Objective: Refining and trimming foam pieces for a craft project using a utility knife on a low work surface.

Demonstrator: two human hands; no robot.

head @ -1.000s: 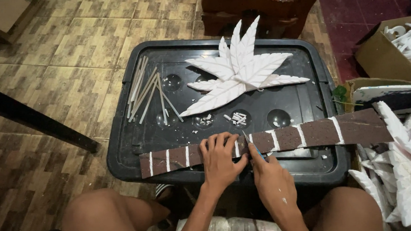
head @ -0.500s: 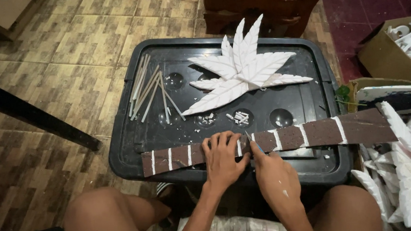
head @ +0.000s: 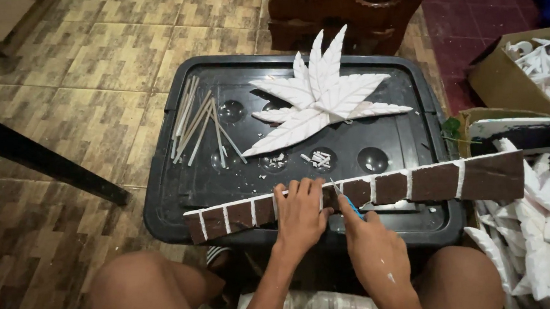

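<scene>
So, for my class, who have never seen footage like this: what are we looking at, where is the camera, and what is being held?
The camera sits on a person's head and looks down at their own bare hands. The left hand presses flat on a long brown strip with white cuts that lies across a black plastic lid. The right hand holds a small blue-handled cutter against the strip. Also on the lid are white leaf-shaped pieces, thin pale sticks and small white scraps.

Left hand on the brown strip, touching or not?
Touching. The head view shows the left hand lying flat on the brown strip, its fingers draped over the strip's top edge with no gap.
</scene>
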